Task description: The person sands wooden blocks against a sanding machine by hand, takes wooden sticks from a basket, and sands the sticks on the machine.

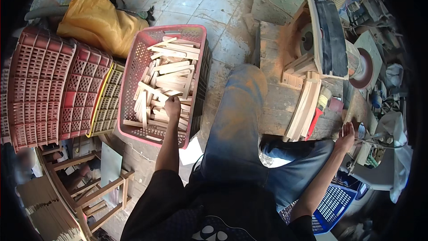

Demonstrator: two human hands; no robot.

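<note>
A red plastic crate (pixel 163 27) stands to my left, loaded with a jumble of pale wooden slats (pixel 172 83), some with a hole near a rounded end. My left hand (pixel 173 107) reaches in over the near half of the pile. Its fingers are closed around the lower end of one wooden slat (pixel 152 90), which points up and left. On the other side, my right hand (pixel 346 138) is raised beside my bent knee, fingers extended, with nothing visible in it. Close by, a bundle of wooden strips (pixel 303 110) and a red-handled brush (pixel 315 122) lie on a wooden bench (pixel 276 107).
A sanding machine with a wooden housing (pixel 331 36) and a round disc (pixel 362 68) sits on the bench. Stacked red crates (pixel 40 87) and a yellow sack (pixel 100 20) stand left. Behind my right arm is a blue crate (pixel 334 204). Another person (pixel 75 177) is at lower left.
</note>
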